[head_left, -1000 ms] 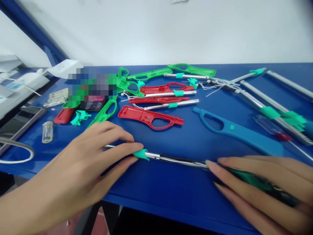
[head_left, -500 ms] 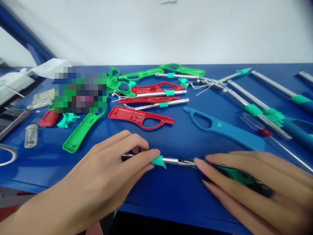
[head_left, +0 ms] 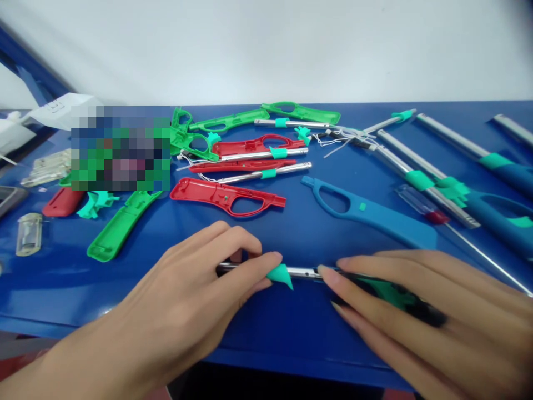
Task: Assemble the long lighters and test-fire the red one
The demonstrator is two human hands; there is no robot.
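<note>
Closed in a pinch, my left hand (head_left: 208,283) holds the silver metal lighter tube (head_left: 300,272) near its left end. A teal trigger piece (head_left: 280,274) sits round the tube beside my fingertips. My right hand (head_left: 400,300) is closed around a black lighter handle (head_left: 428,312) with green parts inside; its fingers cover much of it. The tube's right end meets the handle at my right fingertips, and the exact fit is hidden. Beyond my hands lie a blue lighter shell (head_left: 387,221) and a red half shell (head_left: 200,194).
Several green half shells (head_left: 119,228), metal tubes with white wires (head_left: 350,133) and teal pieces (head_left: 97,204) lie across the blue table (head_left: 266,344). A screwdriver (head_left: 425,206) is at the right, a clear tank (head_left: 30,234) at the left. A pixelated patch hides part of the left.
My hands have come closer together. The tube now reaches the black handle, and the wires that showed in the gap are covered. The whole view has shifted slightly.
</note>
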